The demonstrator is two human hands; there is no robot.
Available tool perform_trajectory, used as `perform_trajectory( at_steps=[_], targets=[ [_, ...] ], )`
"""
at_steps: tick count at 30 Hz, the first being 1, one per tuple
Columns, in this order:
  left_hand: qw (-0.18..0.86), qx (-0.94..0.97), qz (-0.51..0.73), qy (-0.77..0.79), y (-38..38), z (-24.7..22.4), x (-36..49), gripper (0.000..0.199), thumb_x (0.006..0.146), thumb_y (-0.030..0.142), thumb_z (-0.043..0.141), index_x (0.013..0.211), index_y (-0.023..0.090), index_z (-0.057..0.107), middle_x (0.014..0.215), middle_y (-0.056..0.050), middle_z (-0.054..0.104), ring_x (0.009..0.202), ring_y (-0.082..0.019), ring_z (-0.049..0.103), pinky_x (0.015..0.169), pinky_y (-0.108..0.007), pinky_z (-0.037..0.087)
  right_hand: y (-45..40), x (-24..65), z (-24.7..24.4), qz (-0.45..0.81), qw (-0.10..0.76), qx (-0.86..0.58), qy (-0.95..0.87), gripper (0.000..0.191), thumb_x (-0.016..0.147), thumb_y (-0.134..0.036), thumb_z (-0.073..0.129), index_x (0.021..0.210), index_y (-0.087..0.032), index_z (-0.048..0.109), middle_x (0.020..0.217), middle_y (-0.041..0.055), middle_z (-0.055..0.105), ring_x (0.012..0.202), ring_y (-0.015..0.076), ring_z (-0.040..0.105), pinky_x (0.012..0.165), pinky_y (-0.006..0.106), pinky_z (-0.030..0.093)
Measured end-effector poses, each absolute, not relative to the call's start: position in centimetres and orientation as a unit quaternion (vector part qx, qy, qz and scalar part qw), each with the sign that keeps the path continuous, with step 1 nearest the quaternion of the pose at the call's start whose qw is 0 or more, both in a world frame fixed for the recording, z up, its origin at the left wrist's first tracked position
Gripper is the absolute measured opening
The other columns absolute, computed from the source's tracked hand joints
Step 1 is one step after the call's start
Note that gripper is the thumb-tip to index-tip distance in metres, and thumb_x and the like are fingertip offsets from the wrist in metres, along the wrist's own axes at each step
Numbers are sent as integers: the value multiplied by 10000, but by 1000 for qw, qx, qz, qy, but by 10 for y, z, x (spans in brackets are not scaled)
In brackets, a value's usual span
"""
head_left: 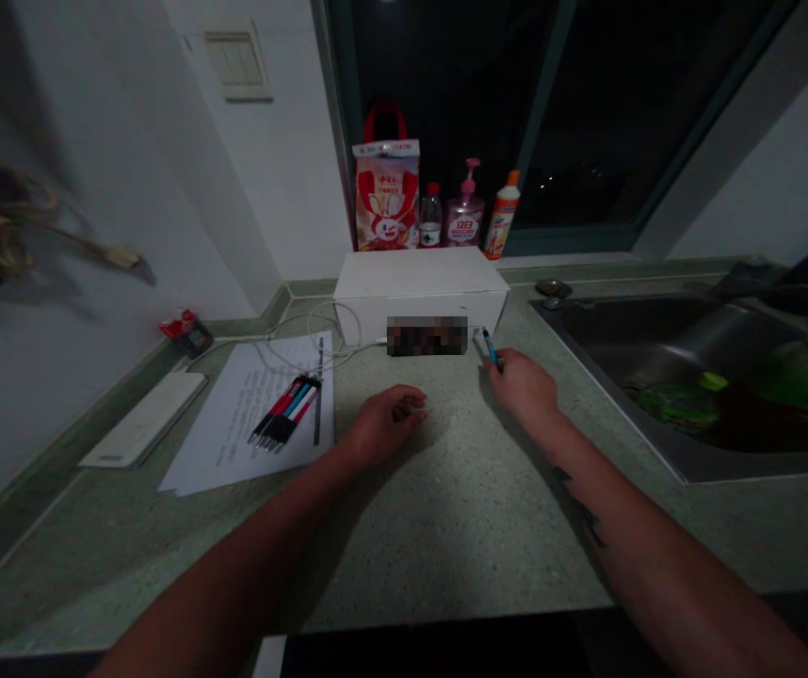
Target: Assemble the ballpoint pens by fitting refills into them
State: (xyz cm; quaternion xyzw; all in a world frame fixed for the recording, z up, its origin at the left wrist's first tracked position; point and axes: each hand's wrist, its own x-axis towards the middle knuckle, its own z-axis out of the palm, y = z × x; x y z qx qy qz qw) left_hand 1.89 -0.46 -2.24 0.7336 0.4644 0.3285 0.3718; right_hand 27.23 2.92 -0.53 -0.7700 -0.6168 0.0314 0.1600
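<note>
My right hand (523, 384) is closed around a blue pen (490, 347) at the right front of the white box. The pen points up and slightly left, its upper end close to the box's lower right corner. My left hand (386, 422) rests on the counter, its fingers loosely curled with a gap and nothing visible in them. Left of it, several pens (286, 411) in red, black, blue and white lie side by side on printed paper sheets (224, 405). A dark, blurred-out flat object (427, 336) leans on the front of the white box (418, 275), a white cable (362, 348) running to it.
A sink (616, 395) holding green items is set into the counter at right. Behind the box stand a red printed bag (387, 193), a small bottle (430, 218), a pink pump bottle (464, 212) and an orange-capped bottle (501, 221). A long white box (142, 424) lies at left.
</note>
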Motion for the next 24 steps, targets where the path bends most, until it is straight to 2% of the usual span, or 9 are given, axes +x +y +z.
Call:
perform_trajectory(
  at_steps=[2,6,14,20,24],
  targets=[
    [370,737,325,464,-5,-23,19,186,867,250,662,1041,183,674,937,-46,738,779,-159,652,755,-300,524,30,274,-8,29,128,-780,-612,344,959,-349,516,1180,-166,707,1148,166,735,1029,318,703,771,363,505],
    [364,740,316,469,-6,-22,18,198,858,257,672,1044,189,685,943,-40,737,772,-160,651,737,-291,519,31,273,-12,29,121,-785,-607,382,943,-357,535,1236,-158,678,1233,176,703,1081,320,691,795,376,518],
    [350,744,318,473,-5,-19,17,183,859,248,665,1033,201,692,983,-49,748,810,-168,661,773,-302,524,32,273,-11,33,116,-788,-604,343,929,-306,526,1198,-158,679,1133,174,734,1032,326,707,779,378,523],
    [338,748,308,481,-4,-19,15,205,857,266,658,1045,191,696,984,-57,749,795,-173,649,762,-310,519,37,275,-15,24,121,-784,-608,336,942,-289,511,1204,-162,679,1192,172,713,1044,297,701,799,355,517],
    [297,752,288,513,-1,-14,11,218,881,283,638,1073,197,696,962,-57,744,830,-194,664,791,-315,513,37,276,-16,20,121,-783,-610,345,947,-325,515,1200,-157,679,1189,169,707,1043,308,696,783,359,517]
  ],
)
